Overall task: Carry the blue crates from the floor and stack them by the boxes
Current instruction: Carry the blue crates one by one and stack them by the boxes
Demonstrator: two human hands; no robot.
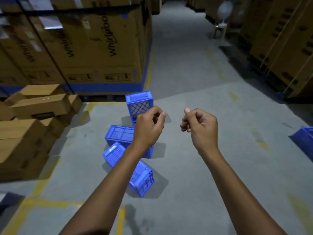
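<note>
Several blue plastic crates lie scattered on the grey floor ahead of me. One crate stands on its side farthest away. A second crate lies nearer, and a third crate is tipped beside it. The nearest crate lies tilted, partly hidden by my left forearm. Another blue crate sits at the right edge. My left hand and my right hand hover in the air above the crates, fingers curled in, holding nothing.
Large brown appliance boxes rise at the back left, smaller cardboard boxes are piled at the left. More tall boxes line the right side. An aisle runs between them. Yellow floor lines mark the floor.
</note>
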